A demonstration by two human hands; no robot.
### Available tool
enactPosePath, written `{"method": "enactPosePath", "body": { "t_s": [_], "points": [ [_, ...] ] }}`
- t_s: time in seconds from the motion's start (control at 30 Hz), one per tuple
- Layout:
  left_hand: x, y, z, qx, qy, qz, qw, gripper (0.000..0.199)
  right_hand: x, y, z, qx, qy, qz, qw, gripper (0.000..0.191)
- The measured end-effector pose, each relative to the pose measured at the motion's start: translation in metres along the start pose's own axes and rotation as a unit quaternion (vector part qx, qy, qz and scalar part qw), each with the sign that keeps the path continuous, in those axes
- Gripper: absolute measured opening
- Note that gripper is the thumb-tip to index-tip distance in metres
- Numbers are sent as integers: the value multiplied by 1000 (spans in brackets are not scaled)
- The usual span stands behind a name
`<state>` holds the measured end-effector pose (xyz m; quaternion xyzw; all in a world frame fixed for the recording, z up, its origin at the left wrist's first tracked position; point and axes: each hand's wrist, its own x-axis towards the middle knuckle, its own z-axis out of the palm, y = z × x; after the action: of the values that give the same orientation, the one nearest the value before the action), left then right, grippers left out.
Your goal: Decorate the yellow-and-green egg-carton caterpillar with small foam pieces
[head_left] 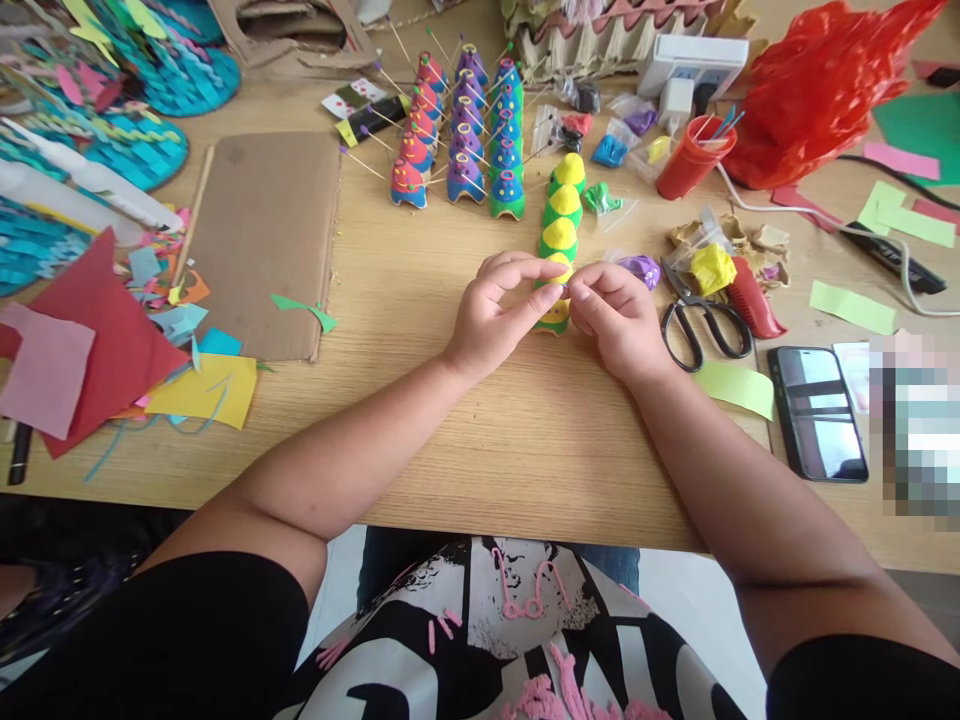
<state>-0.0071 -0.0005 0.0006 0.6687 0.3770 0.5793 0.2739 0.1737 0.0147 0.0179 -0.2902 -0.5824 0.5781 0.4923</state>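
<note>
A caterpillar-like strip of green and yellow humps [561, 236], apparently clay-covered egg carton, stands lengthwise before me. Over its near end my left hand [504, 305] and my right hand [621, 318] meet fingertip to fingertip. The left thumb and index finger are drawn together in a pinch, and the right fingers are curled with thumb against index. Anything between them is too small or hidden to make out. The nearest humps are partly covered by my fingers. Just beyond the right hand sits a lump of purple clay [641, 270] in a bag.
Finished-looking red, purple [466, 125] and blue-green caterpillars with sticks stand behind. Black-handled scissors [705, 320], a yellow clay lump [712, 268], a red cup [694, 158] and a phone [817, 413] lie right. Cardboard [259, 240] and paper scraps [206, 388] lie left.
</note>
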Motion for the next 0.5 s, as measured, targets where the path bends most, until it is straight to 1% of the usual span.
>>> {"method": "enactPosePath", "body": {
  "t_s": [0.23,0.33,0.5],
  "points": [
    [-1,-5,3,22,18,16,999,27,-1,-1,0,-16,-12,-3,1000,48],
    [-1,-6,4,24,22,13,999,29,-1,0,-1,-24,-10,-4,1000,50],
    [-1,-6,4,16,25,-2,1000,36,0,0,0,-4,-2,-7,1000,46]
  ]
}}
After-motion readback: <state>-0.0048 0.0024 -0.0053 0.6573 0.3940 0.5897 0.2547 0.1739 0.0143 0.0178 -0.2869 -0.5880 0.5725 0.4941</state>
